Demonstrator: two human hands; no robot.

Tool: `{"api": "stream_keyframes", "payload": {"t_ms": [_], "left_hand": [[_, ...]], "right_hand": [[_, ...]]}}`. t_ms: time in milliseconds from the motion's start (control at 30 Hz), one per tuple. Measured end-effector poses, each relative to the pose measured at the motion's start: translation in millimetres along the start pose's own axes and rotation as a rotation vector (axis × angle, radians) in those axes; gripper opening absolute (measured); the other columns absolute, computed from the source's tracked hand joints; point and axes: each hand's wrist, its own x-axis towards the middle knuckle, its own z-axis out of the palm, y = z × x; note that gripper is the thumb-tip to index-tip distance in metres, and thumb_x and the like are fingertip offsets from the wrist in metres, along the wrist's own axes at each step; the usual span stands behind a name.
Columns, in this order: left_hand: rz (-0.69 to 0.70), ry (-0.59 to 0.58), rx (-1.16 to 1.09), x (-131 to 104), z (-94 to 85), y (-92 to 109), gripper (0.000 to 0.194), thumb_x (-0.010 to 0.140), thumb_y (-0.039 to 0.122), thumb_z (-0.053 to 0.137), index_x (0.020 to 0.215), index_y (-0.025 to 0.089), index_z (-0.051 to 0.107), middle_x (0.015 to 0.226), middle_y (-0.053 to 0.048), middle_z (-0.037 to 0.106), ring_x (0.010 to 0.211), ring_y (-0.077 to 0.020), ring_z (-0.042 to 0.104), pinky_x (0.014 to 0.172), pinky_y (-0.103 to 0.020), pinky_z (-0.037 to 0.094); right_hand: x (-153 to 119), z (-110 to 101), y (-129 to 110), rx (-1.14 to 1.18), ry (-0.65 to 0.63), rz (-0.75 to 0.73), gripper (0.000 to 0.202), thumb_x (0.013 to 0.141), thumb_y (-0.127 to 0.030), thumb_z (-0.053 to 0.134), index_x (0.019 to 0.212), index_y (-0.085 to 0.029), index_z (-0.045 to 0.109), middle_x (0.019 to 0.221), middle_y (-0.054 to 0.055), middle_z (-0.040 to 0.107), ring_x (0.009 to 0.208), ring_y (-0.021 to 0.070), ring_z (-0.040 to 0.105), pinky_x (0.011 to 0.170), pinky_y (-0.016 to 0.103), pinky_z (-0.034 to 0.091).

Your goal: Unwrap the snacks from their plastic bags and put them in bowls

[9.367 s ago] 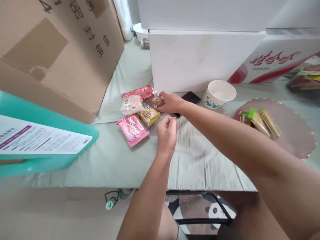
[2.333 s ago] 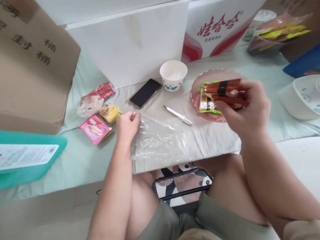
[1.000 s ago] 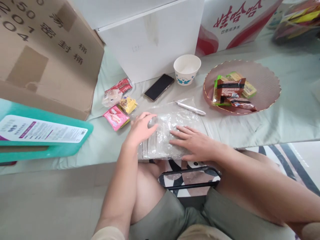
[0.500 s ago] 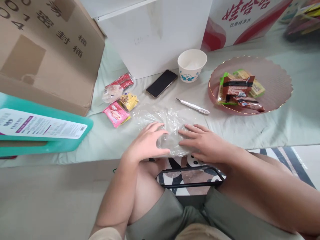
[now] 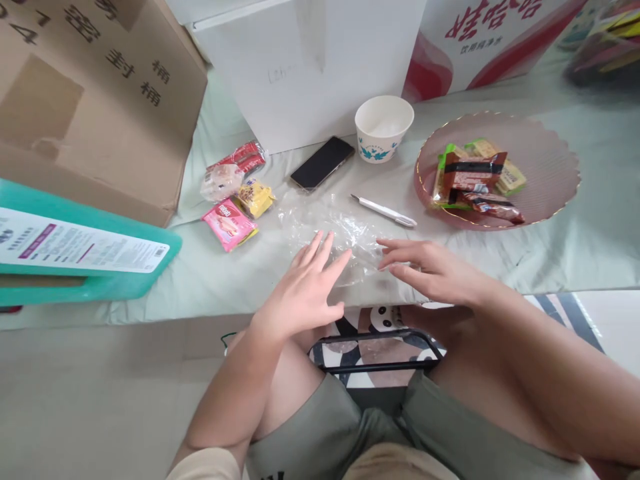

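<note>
Near the front edge of the cloth-covered table (image 5: 210,287), you had both hands at a clear plastic sheet (image 5: 345,223), which lay crumpled on the cloth in front of you. Your left hand (image 5: 303,283) was spread wide, palm down, its fingertips over the near left part of the plastic and the thumb standing out to the side; it had hold of nothing that showed. Your right hand (image 5: 433,267) was at the sheet's right edge, fingers stretched out and slightly parted, also gripping nothing visible. Whether either hand pressed on the plastic or only hung just above it, you could not have told from this view.

Judged by how things lay, your work on the sheet looked partway along: it was laid out, but creases crossed it and its outline was uneven, so any smoothing was unfinished. It did not look folded.

To the right, brown packets (image 5: 474,172) and pale packets (image 5: 513,177) already lay together in the pink scalloped dish (image 5: 547,167). To the left, a pink packet (image 5: 229,224), a yellow packet (image 5: 255,197) and red packaging (image 5: 246,157) sat grouped on the cloth, outside the dish, with neither hand touching them.
</note>
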Motion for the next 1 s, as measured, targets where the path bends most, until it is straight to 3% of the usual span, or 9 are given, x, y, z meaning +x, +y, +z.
{"api": "stream_keyframes", "payload": {"t_ms": [133, 200, 300, 433, 500, 633, 733, 833, 1000], "left_hand": [[-0.010, 0.081, -0.005, 2, -0.7, -6, 0.041, 0.085, 0.008, 0.049, 0.119, 0.018, 0.069, 0.153, -0.013, 0.052, 0.142, -0.0317, 0.050, 0.111, -0.048, 0.048], [-0.030, 0.090, -0.076, 2, -4.2, -11, 0.035, 0.087, 0.008, 0.044, 0.100, 0.019, 0.074, 0.136, -0.009, 0.067, 0.121, -0.0275, 0.066, 0.100, -0.044, 0.056], [0.026, 0.098, -0.219, -4, -12.0, -20, 0.030, 0.086, 0.010, 0.046, 0.088, 0.021, 0.075, 0.118, -0.005, 0.075, 0.105, -0.0223, 0.072, 0.092, -0.037, 0.057], [0.038, 0.147, -0.358, -12, -19.7, -28, 0.026, 0.085, 0.012, 0.051, 0.088, 0.021, 0.075, 0.099, -0.001, 0.079, 0.088, -0.0166, 0.073, 0.075, -0.027, 0.056], [-0.030, 0.185, -0.420, -12, -20.4, -30, 0.024, 0.086, 0.015, 0.052, 0.089, 0.020, 0.075, 0.091, -0.001, 0.079, 0.080, -0.0151, 0.073, 0.066, -0.024, 0.054], [-0.124, 0.185, -0.581, -8, -17.5, -36, 0.023, 0.088, 0.023, 0.053, 0.088, 0.019, 0.075, 0.084, -0.001, 0.079, 0.075, -0.0145, 0.073, 0.064, -0.023, 0.054], [-0.168, 0.159, -0.653, -6, -16.3, -45, 0.020, 0.086, 0.026, 0.057, 0.089, 0.019, 0.075, 0.084, -0.002, 0.079, 0.076, -0.0153, 0.073, 0.068, -0.024, 0.057], [-0.195, 0.139, -0.620, -7, -18.3, -57, 0.021, 0.080, 0.025, 0.063, 0.097, 0.020, 0.075, 0.094, -0.002, 0.080, 0.085, -0.0165, 0.074, 0.079, -0.027, 0.058], [-0.222, 0.163, -0.573, -10, -20.8, -76, 0.014, 0.076, 0.022, 0.062, 0.082, 0.020, 0.075, 0.087, -0.002, 0.078, 0.083, -0.0180, 0.072, 0.075, -0.028, 0.057]], "right_hand": [[-1, -2, -3, 0.109, -0.055, 0.062, 0.044, 0.099, -0.046, 0.044, 0.122, -0.023, 0.074, 0.149, 0.010, 0.057, 0.146, 0.0335, 0.044, 0.114, 0.052, 0.045], [0, -2, -2, 0.197, 0.016, 0.122, 0.047, 0.098, -0.048, 0.044, 0.130, -0.025, 0.069, 0.164, 0.007, 0.036, 0.142, 0.0361, 0.049, 0.104, 0.052, 0.053], [5, -2, 2, 0.309, 0.145, 0.213, 0.048, 0.096, -0.046, 0.047, 0.138, -0.030, 0.063, 0.171, 0.004, 0.015, 0.124, 0.0360, 0.064, 0.081, 0.046, 0.063], [2, -7, 6, 0.139, 0.341, 0.304, 0.049, 0.091, -0.041, 0.057, 0.138, -0.027, 0.062, 0.152, 0.013, 0.052, 0.119, 0.0349, 0.067, 0.088, 0.050, 0.061], [-4, -11, 4, 0.065, 0.349, 0.262, 0.047, 0.093, -0.043, 0.055, 0.134, -0.024, 0.064, 0.134, 0.014, 0.068, 0.117, 0.0337, 0.068, 0.093, 0.050, 0.059], [-15, -16, -2, 0.026, 0.185, -0.016, 0.063, 0.082, -0.054, 0.068, 0.135, -0.023, 0.060, 0.137, 0.012, 0.067, 0.125, 0.0343, 0.064, 0.102, 0.050, 0.054], [-11, -15, 1, -0.001, 0.121, -0.022, 0.034, 0.083, -0.045, 0.068, 0.109, -0.024, 0.070, 0.125, 0.009, 0.073, 0.113, 0.0302, 0.070, 0.096, 0.044, 0.056], [-1, -13, 13, 0.106, 0.223, 0.070, 0.017, 0.088, -0.039, 0.062, 0.083, -0.024, 0.068, 0.098, 0.007, 0.078, 0.094, 0.0254, 0.074, 0.084, 0.040, 0.058], [9, -8, 29, 0.512, 0.478, 0.098, 0.021, 0.087, -0.043, 0.068, 0.081, -0.024, 0.061, 0.087, 0.005, 0.075, 0.098, 0.0223, 0.073, 0.091, 0.041, 0.056]]}}
